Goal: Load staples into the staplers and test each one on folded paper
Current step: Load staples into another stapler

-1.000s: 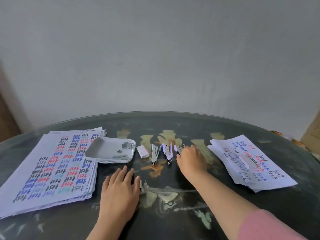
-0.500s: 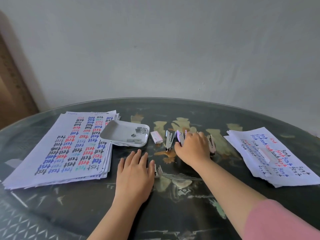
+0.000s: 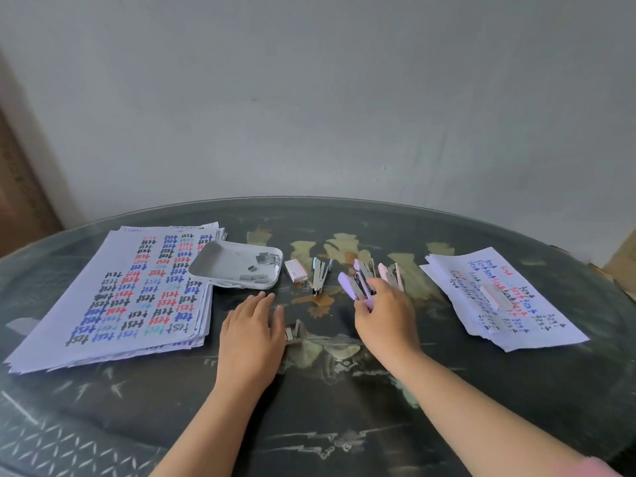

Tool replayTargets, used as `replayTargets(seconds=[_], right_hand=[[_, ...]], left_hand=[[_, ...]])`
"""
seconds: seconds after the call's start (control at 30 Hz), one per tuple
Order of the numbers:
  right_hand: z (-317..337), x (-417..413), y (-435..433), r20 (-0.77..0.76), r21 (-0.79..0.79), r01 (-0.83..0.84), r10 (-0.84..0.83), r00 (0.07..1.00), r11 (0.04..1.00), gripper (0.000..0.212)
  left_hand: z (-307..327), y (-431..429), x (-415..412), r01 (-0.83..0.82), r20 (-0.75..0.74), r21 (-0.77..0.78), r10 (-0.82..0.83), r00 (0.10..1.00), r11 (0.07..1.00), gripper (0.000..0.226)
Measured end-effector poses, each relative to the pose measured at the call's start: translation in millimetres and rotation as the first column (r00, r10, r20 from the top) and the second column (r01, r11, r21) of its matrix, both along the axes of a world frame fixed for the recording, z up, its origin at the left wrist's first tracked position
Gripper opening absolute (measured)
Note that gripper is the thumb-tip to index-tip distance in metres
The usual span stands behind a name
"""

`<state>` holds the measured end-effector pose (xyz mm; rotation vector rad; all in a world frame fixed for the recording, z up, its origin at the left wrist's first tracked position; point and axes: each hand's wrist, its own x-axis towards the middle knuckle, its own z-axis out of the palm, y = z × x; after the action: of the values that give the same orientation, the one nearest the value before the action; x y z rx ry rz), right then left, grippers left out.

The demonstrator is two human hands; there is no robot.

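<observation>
Fingers of the right hand grip a purple stapler above the bench. Left hand lies flat, fingers open, beside loose staples.

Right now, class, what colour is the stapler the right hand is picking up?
Lilac purple, seen in the head view: the stapler held by the right hand.

A single head-worn view is given, looking forward and down from above the near edge of a dark table, close over both forearms, with a grey wall faced beyond
</observation>
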<state>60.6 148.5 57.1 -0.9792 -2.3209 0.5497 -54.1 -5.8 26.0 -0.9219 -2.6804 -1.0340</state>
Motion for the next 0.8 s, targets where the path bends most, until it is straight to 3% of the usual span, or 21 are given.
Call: replayTargets(seconds=[0.07,0.17,0.27,0.33,0.43,0.47,0.53,0.6,0.7,0.8], right_hand=[[-3,30,-26,-0.003,-0.004,-0.08,0.08,0.997,0.997,0.039],[-18,73,-66,-0.015,0.077,-0.167,0.168,0.986,0.983,0.041],[-38,96,-92,0.029,0.133,-0.234,0.232,0.972,0.963,0.054],[-43,100,-104,0.007,0.139,-0.25,0.252,0.968,0.958,0.063],[-41,96,-118,0.007,0.147,-0.266,0.268,0.963,0.953,0.059],[-39,95,-121,0.023,0.109,-0.272,0.271,0.962,0.956,0.054],[-28,91,-126,0.016,-0.129,-0.273,0.277,0.961,0.953,0.039],[-13,85,-123,-0.043,-0.361,-0.223,0.223,0.974,0.905,0.009],[4,73,-109,0.076,-0.433,-0.156,0.208,0.975,0.888,0.043],[7,65,-104,0.137,-0.473,-0.135,0.224,0.965,0.871,0.039]], left_hand=[[7,-9,8,-0.011,-0.027,0.104,0.014,1.0,0.995,0.041],[11,-29,33,0.0,-0.1,0.135,0.014,0.995,0.991,0.042],[2,-49,64,-0.027,-0.093,0.133,0.039,0.995,0.991,0.024],[-1,-59,82,-0.043,-0.023,0.034,0.044,0.999,0.998,0.02],[-1,-62,91,0.012,0.06,-0.149,-0.003,0.998,0.989,0.036],[1,-62,91,0.028,0.056,-0.175,-0.018,0.998,0.984,0.039],[1,-63,90,0.04,0.046,-0.187,-0.032,0.998,0.982,0.042],[1,-65,89,0.045,0.057,-0.14,-0.037,0.998,0.989,0.04],[3,-68,91,0.087,0.066,-0.065,-0.083,0.994,0.994,0.035],[5,-71,91,0.15,0.146,0.077,-0.16,0.976,0.986,0.021]])
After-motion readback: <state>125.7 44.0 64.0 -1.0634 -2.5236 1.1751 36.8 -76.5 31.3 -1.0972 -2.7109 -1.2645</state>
